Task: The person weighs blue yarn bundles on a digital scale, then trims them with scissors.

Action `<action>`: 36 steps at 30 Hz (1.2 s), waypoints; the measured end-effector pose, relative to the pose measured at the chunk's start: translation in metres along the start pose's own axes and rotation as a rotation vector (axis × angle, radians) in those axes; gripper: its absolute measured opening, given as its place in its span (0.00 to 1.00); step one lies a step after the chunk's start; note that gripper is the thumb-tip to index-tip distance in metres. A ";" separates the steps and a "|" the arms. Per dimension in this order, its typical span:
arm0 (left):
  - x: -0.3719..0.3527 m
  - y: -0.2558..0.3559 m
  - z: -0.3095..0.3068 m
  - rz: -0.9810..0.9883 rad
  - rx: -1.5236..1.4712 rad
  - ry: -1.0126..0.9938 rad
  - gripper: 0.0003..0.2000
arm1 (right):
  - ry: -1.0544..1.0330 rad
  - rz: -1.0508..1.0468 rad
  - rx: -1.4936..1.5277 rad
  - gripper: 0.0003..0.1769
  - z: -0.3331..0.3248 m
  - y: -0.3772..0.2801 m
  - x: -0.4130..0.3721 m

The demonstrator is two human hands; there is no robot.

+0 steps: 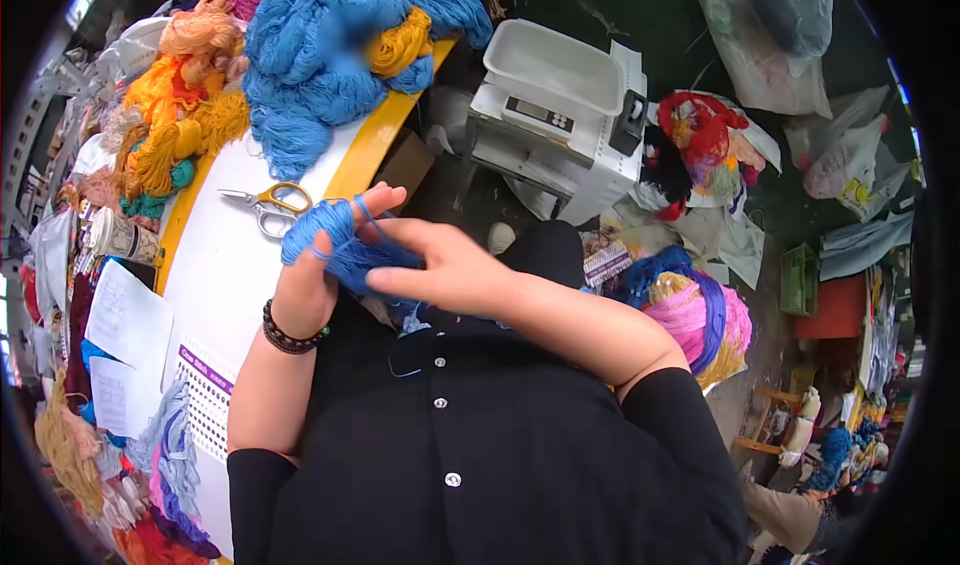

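A bundle of blue thread [335, 237] lies across my left hand [308, 290], between its thumb and fingers. That hand's fingertips stick out beyond the bundle, and a strand loops near them. My right hand [445, 263] reaches in from the other side, its thumb and fingers curved around the trailing part of the thread. Some of its fingertips are hidden behind the strands. Scissors [270, 207] with one gold-coloured handle lie on the white table [215, 255], just beyond my left hand. A loose blue strand hangs against my black shirt [440, 445].
A large blue yarn heap [320, 65] and orange skeins [185, 115] cover the table's far end. Printed sheets [125, 330] and a hole-punched card [205, 405] lie at left. A digital scale [550, 85] stands ahead on a small stand. Bagged yarn [700, 315] sits at right.
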State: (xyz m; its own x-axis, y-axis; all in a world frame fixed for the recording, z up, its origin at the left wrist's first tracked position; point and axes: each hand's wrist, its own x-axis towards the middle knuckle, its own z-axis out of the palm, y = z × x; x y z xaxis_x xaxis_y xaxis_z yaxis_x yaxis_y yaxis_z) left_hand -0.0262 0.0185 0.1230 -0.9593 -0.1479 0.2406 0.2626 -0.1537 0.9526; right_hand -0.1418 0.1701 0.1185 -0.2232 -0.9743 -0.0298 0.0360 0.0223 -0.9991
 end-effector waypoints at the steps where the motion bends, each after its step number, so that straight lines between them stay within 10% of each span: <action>1: -0.001 0.005 0.002 0.007 0.004 0.062 0.27 | 0.021 -0.152 0.079 0.32 0.012 0.006 0.010; 12: -0.004 0.027 -0.019 -0.340 -0.278 0.152 0.19 | 0.059 -0.023 -0.106 0.09 0.028 -0.010 0.040; 16: -0.018 0.023 -0.032 -0.383 -0.537 0.220 0.21 | 0.024 0.093 0.389 0.14 0.020 -0.021 0.038; 28: -0.030 0.004 -0.017 -0.215 0.373 0.378 0.19 | 0.167 0.055 0.376 0.10 0.027 -0.005 0.041; 31: -0.026 0.008 -0.008 -0.222 -0.259 0.582 0.17 | 0.195 0.083 0.613 0.11 0.023 -0.009 0.041; 36: -0.028 -0.010 -0.008 -0.212 -0.277 0.535 0.13 | 0.168 0.084 0.516 0.11 0.023 -0.007 0.041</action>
State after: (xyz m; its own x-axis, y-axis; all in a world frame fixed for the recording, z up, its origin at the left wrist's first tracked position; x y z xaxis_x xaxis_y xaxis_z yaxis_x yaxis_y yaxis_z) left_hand -0.0008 0.0165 0.1057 -0.8274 -0.5433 -0.1425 0.1587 -0.4694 0.8686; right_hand -0.1291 0.1253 0.1252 -0.3502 -0.9236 -0.1560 0.5243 -0.0553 -0.8497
